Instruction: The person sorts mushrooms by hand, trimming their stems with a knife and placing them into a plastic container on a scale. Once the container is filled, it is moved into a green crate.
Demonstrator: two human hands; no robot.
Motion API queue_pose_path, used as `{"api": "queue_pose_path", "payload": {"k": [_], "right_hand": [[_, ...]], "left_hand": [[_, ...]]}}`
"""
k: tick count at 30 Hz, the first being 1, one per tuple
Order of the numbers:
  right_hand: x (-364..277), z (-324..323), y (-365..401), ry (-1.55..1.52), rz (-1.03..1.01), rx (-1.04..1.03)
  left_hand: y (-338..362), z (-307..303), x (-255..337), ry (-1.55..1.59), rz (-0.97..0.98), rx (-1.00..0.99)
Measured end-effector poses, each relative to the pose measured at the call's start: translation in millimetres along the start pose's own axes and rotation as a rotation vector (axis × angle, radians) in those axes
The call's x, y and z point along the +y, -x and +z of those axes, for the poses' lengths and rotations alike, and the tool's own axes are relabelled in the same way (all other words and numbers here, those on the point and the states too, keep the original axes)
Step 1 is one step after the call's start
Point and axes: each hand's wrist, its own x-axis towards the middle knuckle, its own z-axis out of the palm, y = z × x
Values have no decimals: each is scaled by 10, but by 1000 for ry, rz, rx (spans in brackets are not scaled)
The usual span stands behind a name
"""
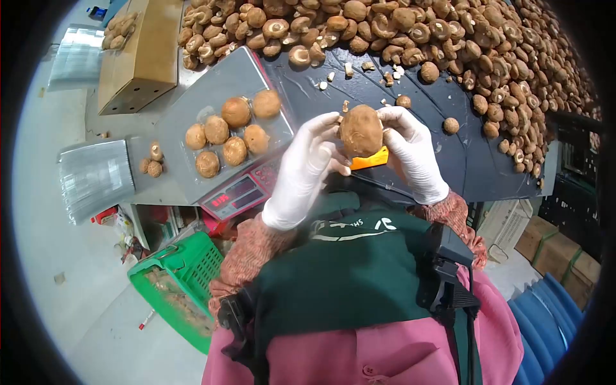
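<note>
A large brown shiitake mushroom [361, 131] is held up between my two white-gloved hands, its cap facing me. My left hand [309, 157] grips its left edge with bent fingers. On the opposite edge, my right hand [410, 149] pinches it between thumb and fingers. Just below the mushroom lies an orange object [370, 159], partly hidden by it and my hands. To the left, several shiitake mushrooms [235, 111] rest in a clear plastic tray [269, 126], on a digital scale [240, 70] with a lit red display.
A big heap of shiitake mushrooms [410, 29] fills the back and right of the black-covered table [321, 96]. Cut stem pieces [348, 69] lie before it. Stacked clear trays [96, 173] and a cardboard box [144, 51] stand left; a green basket [199, 266] sits below.
</note>
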Motion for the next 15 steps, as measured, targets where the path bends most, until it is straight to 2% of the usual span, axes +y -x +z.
{"api": "queue_pose_path", "payload": {"k": [2,3,6,7,10,11,12,13,14,15], "right_hand": [[14,-43,19,-8,-5,9],[12,-57,31,-11,18,19],[43,-35,32,-1,54,22],[57,-35,39,24,42,12],[66,35,55,104,49,-18],[76,71,66,150,51,-17],[73,99,78,195,49,-15],[44,113,90,56,53,-28],[90,83,102,250,26,-20],[208,16,103,441,-4,-15]], "left_hand": [[-2,-23,-8,-138,56,51],[12,-31,24,-108,-10,72],[17,32,-75,-246,144,56],[10,32,-122,-348,245,64],[24,53,-79,-643,296,51],[40,54,2,-842,311,42],[55,54,31,-574,217,60],[57,50,61,-308,127,72],[65,38,91,-44,36,83],[62,-65,71,-35,51,45]]}}
